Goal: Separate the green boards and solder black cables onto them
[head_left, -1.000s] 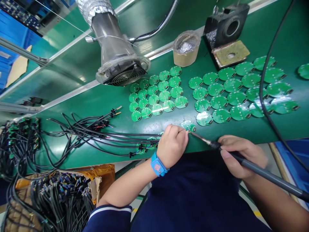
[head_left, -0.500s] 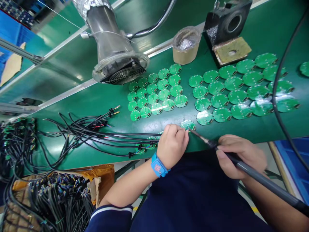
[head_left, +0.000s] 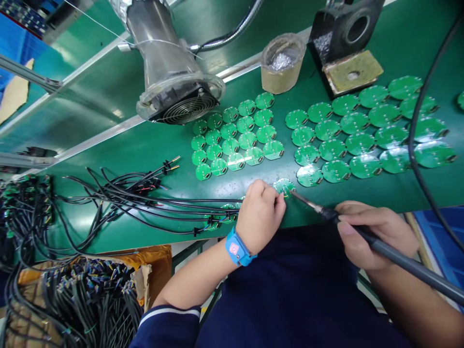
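Note:
My left hand, with a blue wrist strap, is closed in a fist at the bench's near edge, its fingertips pressed against a round green circuit board. What it pinches there is hidden. My right hand grips a dark soldering iron like a pen. The iron's metal tip touches the edge of that same board. Black wires run under my left hand.
Two blocks of several round green boards lie on the green bench. Behind them stand a fume-extractor fan, a tape-wrapped cup of solder bits and an iron stand with sponge. A box of wire harnesses sits at lower left.
The view has shifted slightly. Both hands stay at the same board; the iron tip remains against it, with my right hand a little further right.

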`<state>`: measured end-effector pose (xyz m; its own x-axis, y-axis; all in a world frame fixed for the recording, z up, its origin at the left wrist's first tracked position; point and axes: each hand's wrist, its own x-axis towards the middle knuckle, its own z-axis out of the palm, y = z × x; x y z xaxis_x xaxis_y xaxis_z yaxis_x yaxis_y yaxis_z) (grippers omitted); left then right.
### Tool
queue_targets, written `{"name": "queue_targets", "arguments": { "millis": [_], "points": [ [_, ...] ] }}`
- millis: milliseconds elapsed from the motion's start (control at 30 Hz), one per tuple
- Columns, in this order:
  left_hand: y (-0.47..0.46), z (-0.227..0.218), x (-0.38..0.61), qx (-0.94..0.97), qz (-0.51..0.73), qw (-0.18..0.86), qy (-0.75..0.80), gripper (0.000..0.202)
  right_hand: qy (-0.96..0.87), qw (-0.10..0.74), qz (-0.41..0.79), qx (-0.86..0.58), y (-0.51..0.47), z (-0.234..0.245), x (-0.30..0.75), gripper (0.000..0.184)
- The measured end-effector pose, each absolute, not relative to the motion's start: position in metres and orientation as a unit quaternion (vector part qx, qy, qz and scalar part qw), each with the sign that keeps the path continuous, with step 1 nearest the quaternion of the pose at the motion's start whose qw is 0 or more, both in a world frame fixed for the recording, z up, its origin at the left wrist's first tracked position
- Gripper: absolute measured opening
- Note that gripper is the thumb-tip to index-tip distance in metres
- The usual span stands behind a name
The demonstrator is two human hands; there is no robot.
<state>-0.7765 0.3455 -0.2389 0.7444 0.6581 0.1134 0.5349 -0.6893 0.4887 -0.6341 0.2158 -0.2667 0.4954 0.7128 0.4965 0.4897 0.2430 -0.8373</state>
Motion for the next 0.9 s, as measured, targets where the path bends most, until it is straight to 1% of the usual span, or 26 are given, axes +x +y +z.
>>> {"name": "queue_targets", "arguments": {
  "millis": [100, 233, 533, 633, 800, 900],
  "points": [
    [0.350, -0.236, -0.777, 0.890, 0.136, 0.282, 0.331, 0.008, -0.488, 0.610, 0.099, -0.616, 0.217, -0.270, -0.633, 0.023],
    [0.354, -0.234, -0.777, 0.881, 0.136, 0.313, 0.328, 0.009, -0.504, 0.600, 0.110, -0.611, 0.222, -0.269, -0.633, 0.024],
    [0.353, -0.235, -0.774, 0.876, 0.133, 0.311, 0.343, 0.009, -0.524, 0.592, 0.123, -0.599, 0.224, -0.266, -0.632, 0.025],
    [0.355, -0.234, -0.772, 0.875, 0.130, 0.306, 0.352, 0.010, -0.514, 0.605, 0.126, -0.595, 0.223, -0.270, -0.631, 0.023],
    [0.357, -0.234, -0.769, 0.873, 0.121, 0.306, 0.359, 0.011, -0.462, 0.659, 0.099, -0.584, 0.223, -0.280, -0.630, 0.016],
    [0.355, -0.234, -0.768, 0.878, 0.108, 0.303, 0.355, 0.011, -0.467, 0.655, 0.098, -0.587, 0.223, -0.280, -0.629, 0.019]
  ]
}}
